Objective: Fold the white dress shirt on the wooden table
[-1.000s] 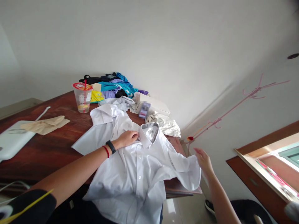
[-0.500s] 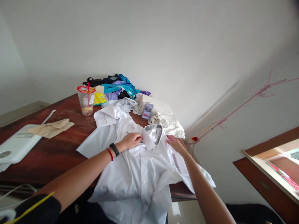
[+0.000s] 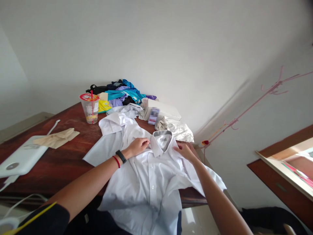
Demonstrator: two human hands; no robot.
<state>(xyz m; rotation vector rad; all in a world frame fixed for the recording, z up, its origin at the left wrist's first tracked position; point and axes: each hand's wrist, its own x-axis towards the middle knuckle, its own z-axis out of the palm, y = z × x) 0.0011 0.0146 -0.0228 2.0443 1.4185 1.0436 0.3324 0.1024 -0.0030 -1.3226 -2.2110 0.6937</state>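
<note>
A white button-up shirt (image 3: pixel 143 173) lies front side up across the table, its lower part hanging over the near edge. Its stiff collar (image 3: pixel 157 148) stands up with a grey inner band and a label showing. My left hand (image 3: pixel 140 146) is closed on the shirt's shoulder, just left of the collar. On the other shoulder, my right hand (image 3: pixel 184 151) pinches the cloth to the right of the collar. The shirt's left-side sleeve (image 3: pixel 111 125) is spread toward the back, and the other sleeve lies partly behind my right forearm.
On the wooden table (image 3: pixel 70 164) stand a plastic cup (image 3: pixel 90 111) with a straw, a white power bank (image 3: pixel 22 160) and a brown napkin (image 3: pixel 57 137). Behind are piled clothes (image 3: pixel 127 93), a white box (image 3: pixel 168 111) and a printed pouch (image 3: pixel 179 129). A pink coat rack (image 3: pixel 251 104) leans right.
Both hands keep their places beside the collar, and the shirt lies almost the same. The view has shifted slightly; the right fingers look more closed on the cloth.
</note>
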